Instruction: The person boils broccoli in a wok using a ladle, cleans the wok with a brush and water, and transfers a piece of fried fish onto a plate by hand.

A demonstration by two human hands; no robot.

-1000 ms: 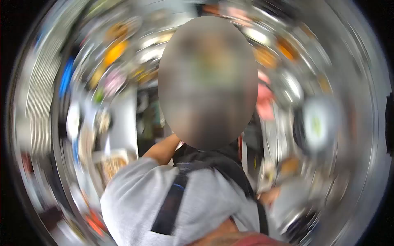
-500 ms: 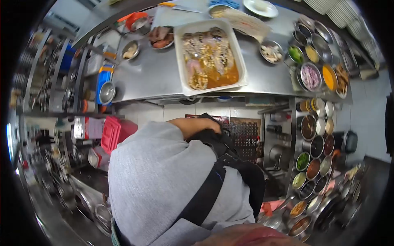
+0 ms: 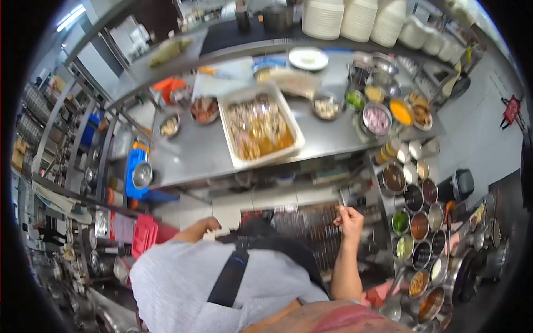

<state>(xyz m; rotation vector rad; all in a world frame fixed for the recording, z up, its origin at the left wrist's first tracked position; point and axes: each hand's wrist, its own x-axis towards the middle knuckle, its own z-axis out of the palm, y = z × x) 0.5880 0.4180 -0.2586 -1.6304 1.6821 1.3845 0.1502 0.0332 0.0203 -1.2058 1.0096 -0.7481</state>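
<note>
My right hand (image 3: 350, 220) is raised at the right of my body, fingers curled closed. A thin object seems to stick up by its fingertips, but I cannot make out what it is. Low on the left, my left hand (image 3: 210, 224) is beside my apron (image 3: 258, 228), near a small whitish thing (image 3: 214, 234); blur hides how its fingers lie. Ahead, a white tray (image 3: 268, 159) of meat pieces (image 3: 256, 119) in brown marinade stands on the steel counter (image 3: 191, 155). Neither hand touches it.
Bowls of raw meat (image 3: 204, 110), white pieces (image 3: 326, 106) and chopped purple onion (image 3: 376, 119) flank the tray. Sauce pots (image 3: 420, 226) line my right side. A red bin (image 3: 145, 236) stands at left. Stacked white bowls (image 3: 322, 19) sit on the far shelf.
My view has tilted up and the tray appears lower. My right hand has come into view, raised at the right. The arm that reached across my apron has drawn back to the left.
</note>
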